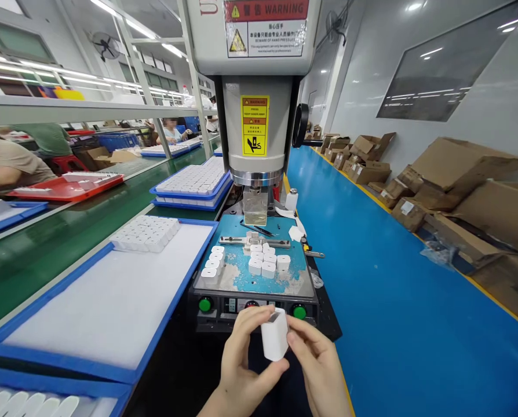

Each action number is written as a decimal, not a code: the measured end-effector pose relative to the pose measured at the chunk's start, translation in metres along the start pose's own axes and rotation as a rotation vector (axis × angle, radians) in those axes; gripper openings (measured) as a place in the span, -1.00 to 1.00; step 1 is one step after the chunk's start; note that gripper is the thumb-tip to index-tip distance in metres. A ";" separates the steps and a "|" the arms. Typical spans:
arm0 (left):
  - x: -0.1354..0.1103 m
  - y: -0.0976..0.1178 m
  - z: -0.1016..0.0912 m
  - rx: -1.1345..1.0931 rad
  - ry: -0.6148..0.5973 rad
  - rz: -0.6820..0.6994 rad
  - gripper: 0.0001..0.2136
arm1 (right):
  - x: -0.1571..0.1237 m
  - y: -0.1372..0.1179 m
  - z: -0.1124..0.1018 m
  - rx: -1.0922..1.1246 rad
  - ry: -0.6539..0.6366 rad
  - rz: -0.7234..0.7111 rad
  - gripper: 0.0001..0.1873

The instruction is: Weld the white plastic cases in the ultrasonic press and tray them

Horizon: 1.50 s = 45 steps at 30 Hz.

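Note:
A small white plastic housing point(274, 337) is held up in front of the press, tilted, with a dark opening or face at its top. My left hand point(245, 359) grips it between thumb and fingers from the left and below. On its right side, my right hand point(313, 353) pinches it with thumb and forefinger. Beyond my hands, several like white housings point(268, 269) stand on the worn blue press table point(241, 278), with a further row point(210, 273) at its left. A metal fixture point(254, 242) sits below the press head point(255, 205).
Green buttons point(299, 313) point(205, 304) line the press front. At left lies a blue-rimmed tray point(154, 341) with white housings point(146, 233) at its far end. Stacked trays point(189, 200) stand behind it. Black tweezers point(259, 229) lie by the fixture. Cardboard boxes point(450, 168) line the right wall.

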<state>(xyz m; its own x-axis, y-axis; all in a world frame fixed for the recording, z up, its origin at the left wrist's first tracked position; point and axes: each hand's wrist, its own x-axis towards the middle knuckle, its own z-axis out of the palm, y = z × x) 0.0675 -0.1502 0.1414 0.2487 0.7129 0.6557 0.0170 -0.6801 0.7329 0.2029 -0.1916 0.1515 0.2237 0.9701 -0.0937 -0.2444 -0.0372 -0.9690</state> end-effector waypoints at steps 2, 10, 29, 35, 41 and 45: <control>0.001 -0.001 0.000 -0.036 0.008 -0.025 -0.48 | 0.000 0.000 0.004 0.030 -0.020 0.013 -0.66; 0.009 -0.005 -0.003 0.244 -0.030 0.054 -0.53 | 0.003 -0.001 0.008 -0.086 -0.047 -0.031 -0.66; 0.002 -0.008 -0.011 -0.189 -0.113 -0.225 -0.55 | -0.006 -0.009 0.012 0.224 -0.124 0.096 -0.61; 0.007 -0.003 -0.015 0.108 -0.151 -0.056 -0.54 | -0.003 -0.001 0.000 -0.037 -0.131 -0.055 -0.59; 0.010 0.005 -0.012 0.362 -0.190 0.056 -0.59 | -0.003 0.001 0.002 -0.221 -0.098 -0.045 -0.53; 0.009 0.005 -0.008 0.364 -0.197 0.035 -0.58 | -0.004 0.002 0.005 -0.229 -0.106 -0.056 -0.57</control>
<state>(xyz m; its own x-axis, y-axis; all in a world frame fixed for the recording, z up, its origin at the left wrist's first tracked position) 0.0619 -0.1456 0.1528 0.4356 0.6660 0.6055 0.3382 -0.7445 0.5756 0.1972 -0.1945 0.1509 0.1274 0.9915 -0.0256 -0.0122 -0.0242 -0.9996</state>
